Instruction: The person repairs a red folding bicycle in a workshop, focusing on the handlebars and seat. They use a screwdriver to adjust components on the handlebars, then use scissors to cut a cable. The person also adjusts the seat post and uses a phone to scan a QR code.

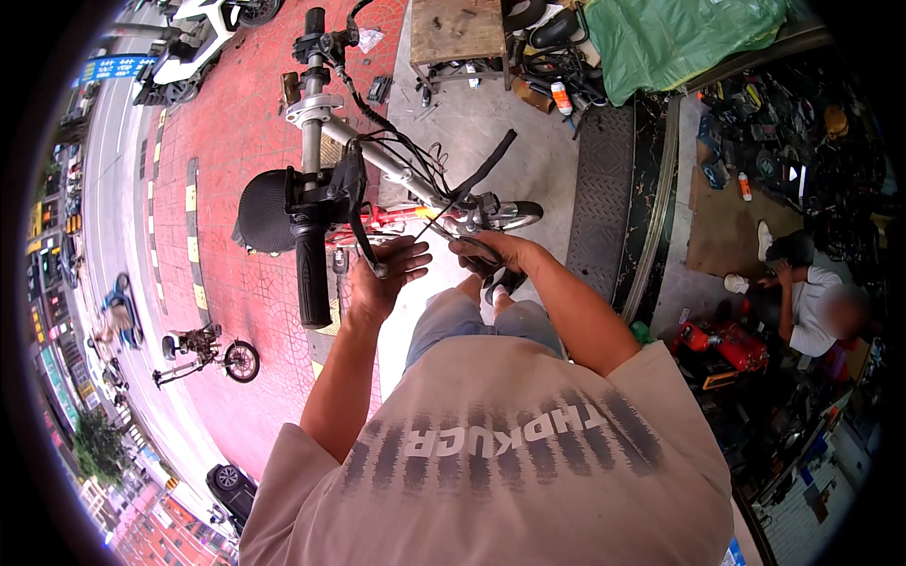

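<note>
A small bicycle or scooter stands in front of me, its silver handlebar stem point(389, 158) running toward a red and yellow frame point(396, 215). The near handlebar end carries a black rubber grip point(312, 274), a brake lever point(356, 203) and a round black mesh-covered part point(269, 212). My left hand point(385, 274) is open beside the lever's tip, palm up and fingers apart, holding nothing. Closed in a pinch, my right hand point(495, 249) grips a thin black cable point(489, 253) beside the frame. More black cables point(401, 143) hang loosely along the stem.
A wooden stool point(459, 33) and an orange-white bottle point(562, 98) stand ahead. On the right, a ridged metal ramp point(601, 198) borders a cluttered workshop where a person point(817, 307) sits by a red machine point(727, 347). A partly stripped bike point(203, 354) stands on red paving at left.
</note>
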The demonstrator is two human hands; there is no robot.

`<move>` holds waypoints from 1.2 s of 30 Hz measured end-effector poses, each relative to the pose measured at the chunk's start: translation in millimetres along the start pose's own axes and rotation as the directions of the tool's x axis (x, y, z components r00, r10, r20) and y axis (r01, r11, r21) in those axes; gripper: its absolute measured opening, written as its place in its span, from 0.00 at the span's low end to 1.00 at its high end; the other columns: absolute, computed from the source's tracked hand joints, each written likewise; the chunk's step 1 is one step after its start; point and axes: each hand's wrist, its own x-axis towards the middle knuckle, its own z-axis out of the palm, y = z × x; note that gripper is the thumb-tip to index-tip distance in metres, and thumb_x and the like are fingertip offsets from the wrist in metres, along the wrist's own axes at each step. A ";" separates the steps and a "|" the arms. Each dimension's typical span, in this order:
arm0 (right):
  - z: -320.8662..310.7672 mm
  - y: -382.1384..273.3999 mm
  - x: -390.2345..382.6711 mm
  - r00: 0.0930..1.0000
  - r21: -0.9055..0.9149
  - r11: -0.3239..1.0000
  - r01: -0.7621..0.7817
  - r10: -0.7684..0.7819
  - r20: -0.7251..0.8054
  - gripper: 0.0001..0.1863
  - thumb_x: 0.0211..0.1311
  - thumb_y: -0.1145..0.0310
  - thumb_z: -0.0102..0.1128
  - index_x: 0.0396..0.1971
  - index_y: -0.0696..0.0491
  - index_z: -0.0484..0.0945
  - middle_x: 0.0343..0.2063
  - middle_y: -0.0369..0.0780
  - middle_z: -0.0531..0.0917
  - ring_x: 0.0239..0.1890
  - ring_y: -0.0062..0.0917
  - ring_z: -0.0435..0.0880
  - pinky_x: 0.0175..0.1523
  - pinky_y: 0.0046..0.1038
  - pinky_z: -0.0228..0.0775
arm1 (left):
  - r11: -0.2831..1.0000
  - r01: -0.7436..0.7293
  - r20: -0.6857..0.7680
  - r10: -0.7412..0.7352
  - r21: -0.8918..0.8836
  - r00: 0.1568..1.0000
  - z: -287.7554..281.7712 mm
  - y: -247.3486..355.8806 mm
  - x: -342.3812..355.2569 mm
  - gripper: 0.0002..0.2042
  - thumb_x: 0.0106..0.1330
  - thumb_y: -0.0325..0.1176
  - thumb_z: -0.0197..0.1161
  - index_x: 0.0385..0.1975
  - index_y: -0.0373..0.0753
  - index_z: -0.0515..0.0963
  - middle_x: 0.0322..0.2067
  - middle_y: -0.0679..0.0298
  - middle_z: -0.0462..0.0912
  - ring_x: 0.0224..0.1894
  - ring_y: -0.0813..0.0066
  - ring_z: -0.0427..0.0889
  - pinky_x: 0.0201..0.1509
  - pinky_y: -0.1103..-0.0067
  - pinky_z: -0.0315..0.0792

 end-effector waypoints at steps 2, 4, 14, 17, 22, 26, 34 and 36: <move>2.5 -5.0 -0.8 1.000 0.006 1.000 -0.001 0.001 -0.005 0.42 0.46 0.20 0.68 0.25 0.52 0.80 0.21 0.31 0.77 0.23 0.18 0.74 0.29 0.24 0.65 | 0.999 -0.031 -0.015 0.031 -0.022 0.999 1.9 -2.3 -0.5 0.37 0.75 0.59 0.46 0.60 0.23 0.73 0.53 0.38 0.83 0.53 0.45 0.86 0.58 0.60 0.80; 3.3 -5.6 1.7 1.000 -0.010 1.000 -0.014 0.014 -0.011 0.39 0.50 0.24 0.69 0.25 0.52 0.80 0.21 0.32 0.77 0.23 0.18 0.74 0.28 0.25 0.64 | 1.000 -0.027 -0.044 0.027 0.003 0.999 5.2 -2.0 -1.0 0.38 0.74 0.61 0.47 0.60 0.23 0.73 0.53 0.38 0.83 0.53 0.45 0.86 0.58 0.59 0.80; -24.2 138.0 -50.8 0.977 -0.112 0.973 -0.203 0.193 -0.094 0.30 0.61 0.38 0.70 0.24 0.54 0.82 0.20 0.37 0.80 0.20 0.23 0.76 0.26 0.29 0.64 | 0.959 0.048 -0.052 -0.035 0.280 0.998 -8.8 -4.6 7.3 0.31 0.76 0.52 0.45 0.61 0.28 0.73 0.53 0.45 0.85 0.52 0.54 0.86 0.58 0.63 0.78; -46.1 202.4 -93.4 0.834 0.077 0.902 -0.424 0.422 -0.355 0.35 0.54 0.33 0.73 0.22 0.56 0.81 0.18 0.38 0.79 0.17 0.24 0.75 0.24 0.28 0.65 | 0.741 0.010 -0.009 -0.006 0.672 1.000 -14.5 -22.2 11.7 0.35 0.70 0.34 0.61 0.76 0.37 0.58 0.56 0.51 0.84 0.50 0.58 0.87 0.55 0.65 0.80; -68.8 323.8 -143.5 0.484 0.448 0.860 -0.246 0.509 -0.712 0.31 0.53 0.37 0.77 0.25 0.53 0.80 0.17 0.35 0.75 0.16 0.26 0.77 0.21 0.30 0.64 | 0.260 -0.096 0.121 -0.081 0.961 0.989 1.5 -17.9 -18.1 0.41 0.63 0.32 0.68 0.77 0.41 0.55 0.55 0.47 0.84 0.50 0.55 0.89 0.57 0.68 0.80; -67.4 334.4 -158.8 0.452 0.653 0.757 -0.025 0.591 -0.668 0.28 0.53 0.40 0.78 0.24 0.50 0.76 0.16 0.34 0.74 0.16 0.27 0.78 0.19 0.29 0.64 | 0.758 -0.421 -0.070 0.519 0.497 0.852 -2.6 59.2 -49.8 0.13 0.70 0.40 0.65 0.45 0.37 0.82 0.36 0.66 0.87 0.39 0.73 0.87 0.46 0.73 0.80; -77.8 287.0 -114.2 0.529 0.242 0.922 -0.303 0.374 -0.762 0.30 0.56 0.41 0.76 0.24 0.58 0.82 0.19 0.39 0.82 0.16 0.28 0.81 0.21 0.30 0.68 | -0.272 -0.567 0.570 0.685 0.778 0.453 150.8 151.1 -96.5 0.22 0.62 0.36 0.71 0.55 0.36 0.79 0.66 0.51 0.75 0.71 0.51 0.68 0.72 0.60 0.64; -68.0 251.4 -114.5 0.589 0.189 0.968 -0.168 0.252 -0.768 0.30 0.55 0.42 0.78 0.26 0.59 0.82 0.19 0.38 0.81 0.17 0.26 0.81 0.22 0.29 0.69 | -0.409 -0.516 0.640 0.639 0.753 0.427 159.4 131.9 -82.2 0.20 0.62 0.37 0.71 0.52 0.35 0.80 0.65 0.50 0.75 0.73 0.44 0.65 0.72 0.56 0.64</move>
